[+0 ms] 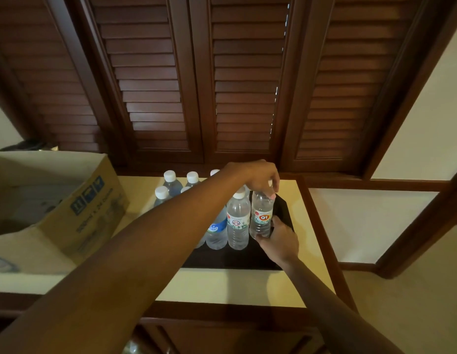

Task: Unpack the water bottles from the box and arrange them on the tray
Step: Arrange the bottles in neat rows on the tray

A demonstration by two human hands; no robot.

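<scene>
A dark tray (247,259) lies on the cream countertop. Several clear water bottles with white caps stand on it in rows. The rightmost front bottle, with an orange and green Q1 label (261,215), is held upright by both hands. My left hand (258,177) reaches across and grips its cap from above. My right hand (279,242) holds its base. Beside it stand a bottle with a green label (238,221) and one with a blue label (217,233). The cardboard box (56,200) stands open at the left; its inside is not visible.
Dark wooden louvered shutters (196,85) rise right behind the counter. The countertop (222,284) ends in a wooden edge at the right and front. More capped bottles (170,182) stand at the tray's far side, partly hidden by my left forearm.
</scene>
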